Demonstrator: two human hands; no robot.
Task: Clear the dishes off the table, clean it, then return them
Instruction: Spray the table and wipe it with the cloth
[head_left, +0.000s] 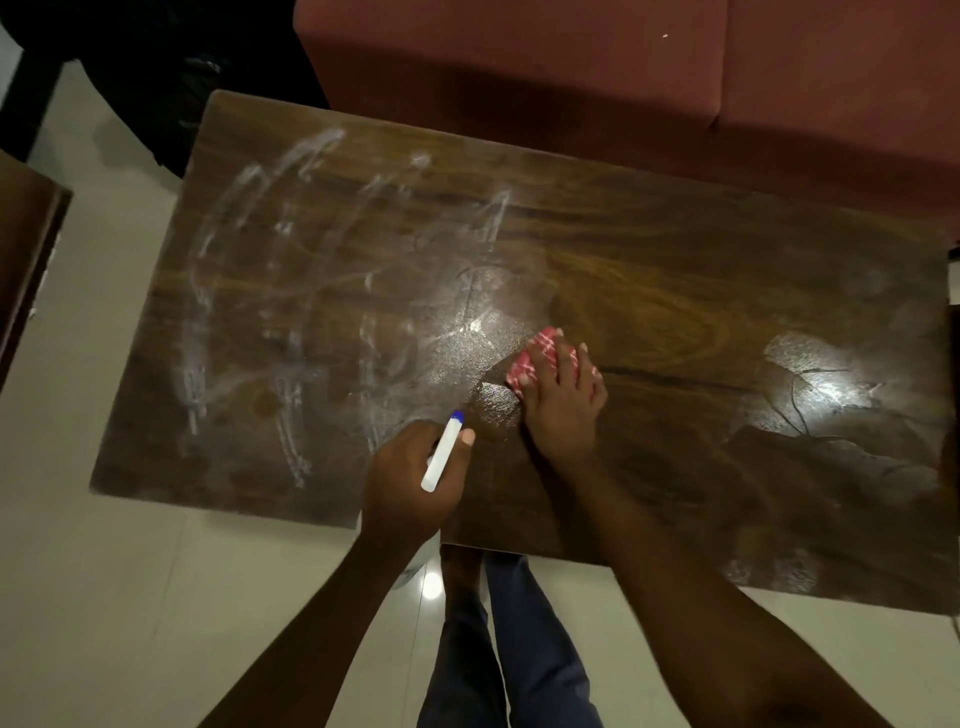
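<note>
No dishes stood on the desk (675, 249), so clearing looked done. Cleaning was midway: white streaks (291, 291) covered its left half. The right hand (563, 405), fingers flat, pressed a red cloth (537, 356) near the centre. The left hand (410, 483) gripped a white, blue-tipped tube (442, 452), possibly cleaner. Returning the dishes was left.

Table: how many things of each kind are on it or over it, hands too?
1 red-and-white cloth
1 white item with blue tip
2 hands: left hand, right hand
Total: 4
</note>
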